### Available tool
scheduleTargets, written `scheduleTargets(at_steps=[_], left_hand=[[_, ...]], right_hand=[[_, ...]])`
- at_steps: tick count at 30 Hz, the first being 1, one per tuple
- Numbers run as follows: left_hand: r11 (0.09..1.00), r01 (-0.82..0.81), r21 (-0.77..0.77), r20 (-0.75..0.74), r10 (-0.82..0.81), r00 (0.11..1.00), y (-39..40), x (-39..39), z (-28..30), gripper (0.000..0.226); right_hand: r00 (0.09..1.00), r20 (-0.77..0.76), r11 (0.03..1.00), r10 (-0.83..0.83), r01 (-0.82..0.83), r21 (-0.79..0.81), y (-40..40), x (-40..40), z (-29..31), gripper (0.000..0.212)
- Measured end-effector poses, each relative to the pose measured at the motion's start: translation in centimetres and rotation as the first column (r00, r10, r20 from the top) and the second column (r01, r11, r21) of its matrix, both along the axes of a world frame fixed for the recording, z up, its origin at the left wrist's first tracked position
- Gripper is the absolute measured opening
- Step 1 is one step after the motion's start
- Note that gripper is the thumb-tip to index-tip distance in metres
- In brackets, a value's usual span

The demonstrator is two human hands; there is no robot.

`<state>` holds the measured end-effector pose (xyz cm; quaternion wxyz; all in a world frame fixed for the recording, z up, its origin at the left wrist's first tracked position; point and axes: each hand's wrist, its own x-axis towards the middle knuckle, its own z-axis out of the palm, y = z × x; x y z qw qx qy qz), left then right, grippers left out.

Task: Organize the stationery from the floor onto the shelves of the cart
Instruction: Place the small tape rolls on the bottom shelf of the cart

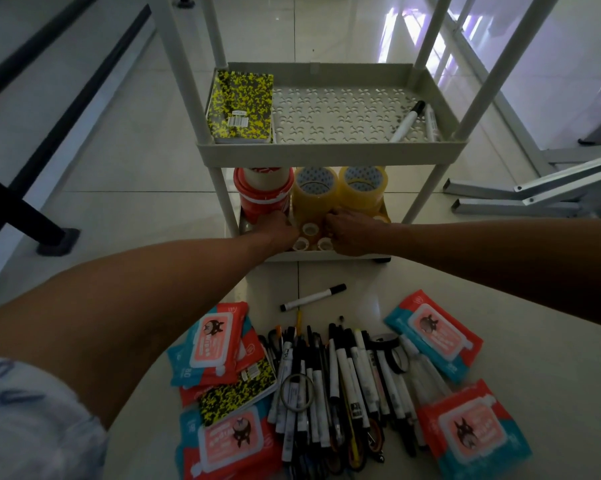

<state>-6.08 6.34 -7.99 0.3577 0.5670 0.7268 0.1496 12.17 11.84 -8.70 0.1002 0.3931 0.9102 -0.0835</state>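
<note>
Both my hands reach into the cart's bottom shelf point(326, 255): left hand point(281, 229) and right hand point(344, 233) flank small tape rolls point(308, 229), grips hidden; yellow tape rolls point(315, 192) crowd behind.

Bare forearms; short pale sleeve point(32, 420) with blue scribble pattern, left arm.

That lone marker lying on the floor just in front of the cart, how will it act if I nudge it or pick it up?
The marker looks round-bodied and lies alone on glossy tile, so a sideways nudge would probably send it rolling. It seems a stiff, slim plastic tube, likely light and easy to pinch. Its black cap appears on, so ink smearing seems unlikely.
</note>
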Motion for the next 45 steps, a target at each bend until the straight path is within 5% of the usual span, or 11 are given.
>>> scheduleTargets(at_steps=[15, 23, 27, 37, 41, 45], left_hand=[[0.989, 0.148, 0.014, -0.133, -0.145, 0.98, -0.5, 0.3, 1.5, 0.012], [0.865, 0.37, 0.338, -0.385, -0.232, 0.893, -3.8, 0.8, 2.3, 0.009], [0.821, 0.517, 0.241, -0.351, -0.423, 0.836, -6.5, 0.9, 2.3, 0.01], [0.719, 0.68, -0.144, -0.325, -0.684, 0.654, -12.6, 0.4, 2.1, 0.023], [0.564, 0.787, -0.25, -0.187, -0.825, 0.533, -15.0, 1.1, 2.4, 0.053], [0.408, 0.857, -0.314, -0.247, -0.907, 0.341, -17.4, 1.9, 1.6, 0.081]], right_hand=[[0.996, -0.079, 0.996, 0.036, -0.029, 0.082, -1.5, 1.1, 0.9, 0.03], [0.977, -0.163, 0.985, 0.14, -0.12, 0.126, -4.9, 1.7, 3.1, 0.03], [0.968, -0.182, 0.984, 0.174, -0.163, 0.074, -7.5, 2.5, 3.7, 0.033], [0.951, 0.05, 0.94, 0.304, -0.291, -0.177, -12.3, 5.8, 2.2, 0.035], [0.916, 0.211, 0.903, 0.341, -0.257, -0.344, -13.0, 7.6, 1.5, 0.044], [0.89, 0.333, 0.909, 0.31, -0.176, -0.378, -13.6, 10.3, 1.2, 0.069]])
